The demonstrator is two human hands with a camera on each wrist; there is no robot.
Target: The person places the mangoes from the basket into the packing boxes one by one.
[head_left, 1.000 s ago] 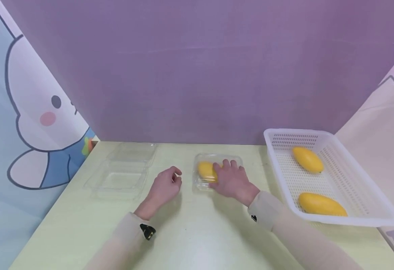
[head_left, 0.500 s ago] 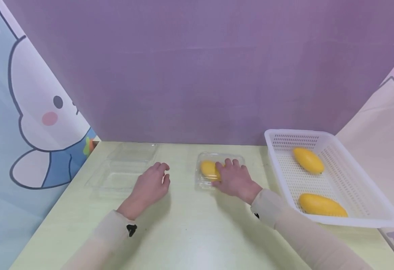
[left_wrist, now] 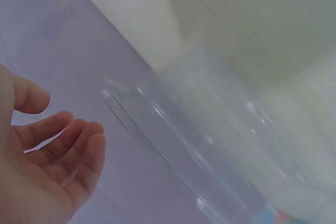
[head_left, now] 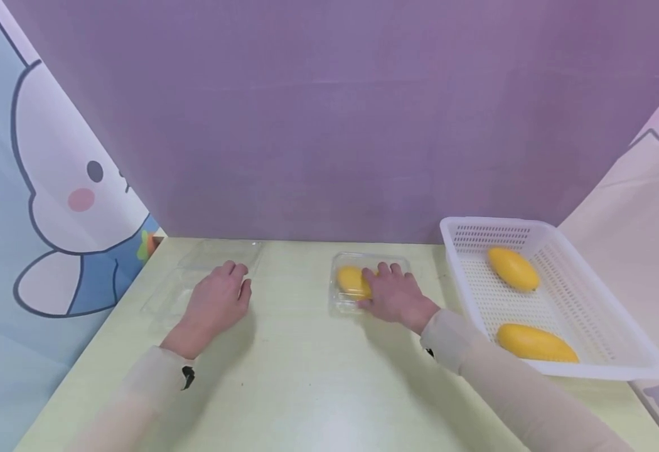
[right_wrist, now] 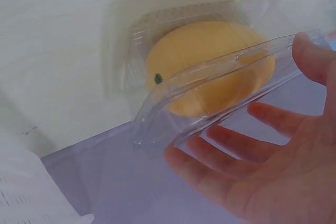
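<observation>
A clear plastic clamshell box (head_left: 343,309) with a yellow mango (head_left: 352,282) inside stands at the middle of the table. My right hand (head_left: 395,294) spans its right part and grips it, with the thumb at the front edge and the other fingers towards the back. The right wrist view shows the mango (right_wrist: 210,66) under the slanted lid, its green stem spot visible. My left hand (head_left: 216,301) hovers over an open clear clamshell box (head_left: 166,295) at the left, fingers loosely bent and holding nothing. The hand hides part of that box.
At the right, a white perforated basket (head_left: 465,295) holds two more yellow mangoes, a far one (head_left: 513,269) and a near one (head_left: 535,343). A purple panel (head_left: 307,125) rises behind the table (head_left: 307,389). Printed cloth (head_left: 58,251) hangs along the left side.
My left hand has moved left from the middle of the table to over the open clamshell box. My right hand and the box with the mango have shifted slightly right and back.
</observation>
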